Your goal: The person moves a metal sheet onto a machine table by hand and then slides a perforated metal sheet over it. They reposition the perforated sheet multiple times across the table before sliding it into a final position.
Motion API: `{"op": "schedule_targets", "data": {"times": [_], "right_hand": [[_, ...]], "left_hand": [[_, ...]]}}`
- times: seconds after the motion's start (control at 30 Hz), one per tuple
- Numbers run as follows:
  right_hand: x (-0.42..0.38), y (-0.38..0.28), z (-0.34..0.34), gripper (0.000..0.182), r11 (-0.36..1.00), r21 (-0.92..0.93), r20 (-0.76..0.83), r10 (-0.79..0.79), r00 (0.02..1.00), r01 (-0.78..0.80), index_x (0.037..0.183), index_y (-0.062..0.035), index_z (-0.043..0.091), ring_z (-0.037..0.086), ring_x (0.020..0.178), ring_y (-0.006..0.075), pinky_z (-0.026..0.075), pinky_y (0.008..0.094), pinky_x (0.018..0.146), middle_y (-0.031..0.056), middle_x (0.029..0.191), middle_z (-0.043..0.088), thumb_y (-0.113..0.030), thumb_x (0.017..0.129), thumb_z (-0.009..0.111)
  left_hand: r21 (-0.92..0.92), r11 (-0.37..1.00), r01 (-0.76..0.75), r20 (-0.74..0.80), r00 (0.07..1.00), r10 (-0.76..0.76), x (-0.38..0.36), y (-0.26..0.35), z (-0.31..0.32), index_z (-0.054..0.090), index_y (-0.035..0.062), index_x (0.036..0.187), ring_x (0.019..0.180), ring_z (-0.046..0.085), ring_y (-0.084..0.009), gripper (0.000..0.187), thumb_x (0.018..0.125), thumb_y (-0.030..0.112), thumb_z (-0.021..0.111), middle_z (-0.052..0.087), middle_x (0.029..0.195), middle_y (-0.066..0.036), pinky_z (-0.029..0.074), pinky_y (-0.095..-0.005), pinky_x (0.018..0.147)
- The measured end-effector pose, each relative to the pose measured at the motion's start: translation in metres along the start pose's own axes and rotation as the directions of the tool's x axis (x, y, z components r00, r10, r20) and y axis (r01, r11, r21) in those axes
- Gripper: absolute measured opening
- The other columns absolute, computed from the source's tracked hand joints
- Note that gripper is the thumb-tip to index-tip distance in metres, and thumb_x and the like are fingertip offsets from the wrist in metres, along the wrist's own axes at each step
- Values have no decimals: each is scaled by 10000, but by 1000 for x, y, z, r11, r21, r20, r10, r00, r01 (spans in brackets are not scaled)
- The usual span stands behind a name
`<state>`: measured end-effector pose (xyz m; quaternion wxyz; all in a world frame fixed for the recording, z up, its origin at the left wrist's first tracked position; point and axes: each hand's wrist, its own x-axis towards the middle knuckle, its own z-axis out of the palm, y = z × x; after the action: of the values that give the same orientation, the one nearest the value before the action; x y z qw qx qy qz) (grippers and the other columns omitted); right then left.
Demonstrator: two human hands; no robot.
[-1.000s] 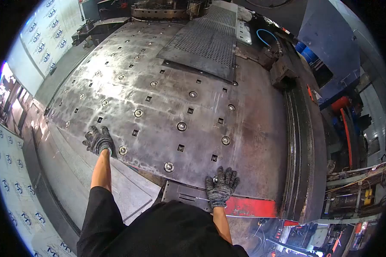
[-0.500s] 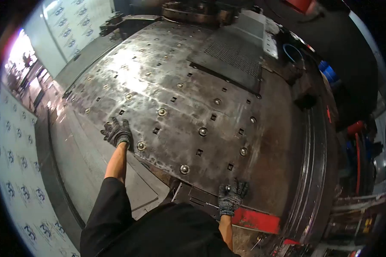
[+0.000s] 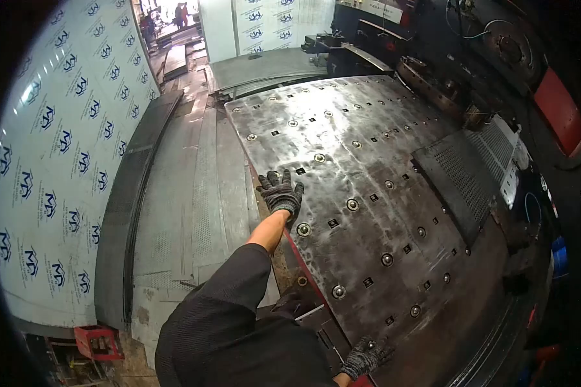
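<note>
While both your palms lie on the ball-transfer table (image 3: pixel 342 180), which spreads out in front of you, the step in hand looks like steadying yourself against its surface. Your left hand (image 3: pixel 281 195) presses flat with fingers spread, beside the table's red edge (image 3: pixel 305 267). A steel ball (image 3: pixel 303 230) sits just beside that wrist, and a square slot (image 3: pixel 300 171) lies just past the fingertips. Your right hand (image 3: pixel 366 358) rests palm down on the table's near corner, fingers apart; neither hand appears to grip anything. As I judge it, the next move calls for lifting each palm clear of the balls rather than dragging it over them.

On the table's right side lies a dark perforated plate (image 3: pixel 455 174), well apart from both hands. At the table's far end is a round machine part (image 3: pixel 432 90). Beyond its red edge, flat metal sheets (image 3: pixel 174 174) cover the floor, with a dark stack of panels (image 3: pixel 126 226) and a logo-printed wall (image 3: pixel 64 168) farther out.
</note>
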<state>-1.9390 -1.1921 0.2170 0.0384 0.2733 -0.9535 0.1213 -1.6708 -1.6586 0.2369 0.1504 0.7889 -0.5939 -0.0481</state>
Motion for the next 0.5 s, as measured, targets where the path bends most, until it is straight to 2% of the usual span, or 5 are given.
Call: {"op": "schedule_targets", "data": {"times": [0.17, 0.27, 0.37, 0.43, 0.5], "right_hand": [[1, 5, 6, 691, 1000, -4, 9, -18, 1000, 18, 1533, -120, 601, 365, 1568, 466, 208, 615, 1319, 301, 1629, 477, -450, 948, 763], [1, 12, 16, 685, 995, -103, -30, -3, 1000, 0, 1539, -128, 596, 370, 1567, 465, 206, 618, 1319, 295, 1625, 484, -455, 958, 751], [1, 6, 7, 689, 995, -101, 37, 9, 999, -5, 1551, -124, 586, 381, 1565, 456, 196, 608, 1326, 294, 1617, 493, -478, 976, 721], [1, 10, 10, 679, 997, -70, -3, -31, 1000, 30, 1546, -113, 593, 393, 1559, 452, 191, 598, 1330, 302, 1604, 501, -486, 988, 696], [1, 2, 4, 670, 996, -86, 10, -12, 1000, 13, 1540, -106, 600, 393, 1561, 449, 188, 591, 1332, 301, 1610, 496, -485, 994, 685]], "left_hand": [[-8, 1000, 22, 44, 999, -22, 0, 1, -4, 370, 242, 1708, 1628, 134, -560, 829, 1014, 675, 512, 275, 1769, -231, 80, -743, 1275], [-1, 1000, 19, 52, 998, -19, 0, 1, -4, 369, 238, 1709, 1638, 111, -551, 820, 1025, 671, 498, 251, 1782, -231, 73, -744, 1275], [-6, 1000, 24, 71, 997, -24, -1, 2, -10, 372, 238, 1708, 1638, 110, -552, 815, 1026, 665, 501, 253, 1781, -233, 75, -744, 1276], [-6, 1000, 27, 69, 997, -26, -2, 4, -10, 378, 236, 1706, 1636, 119, -554, 816, 1022, 664, 506, 263, 1776, -235, 83, -741, 1277], [10, 1000, 26, -6, 1000, -26, -3, 4, -8, 426, 251, 1679, 1620, 171, -545, 787, 1009, 641, 557, 331, 1739, -200, 162, -738, 1269]]}}
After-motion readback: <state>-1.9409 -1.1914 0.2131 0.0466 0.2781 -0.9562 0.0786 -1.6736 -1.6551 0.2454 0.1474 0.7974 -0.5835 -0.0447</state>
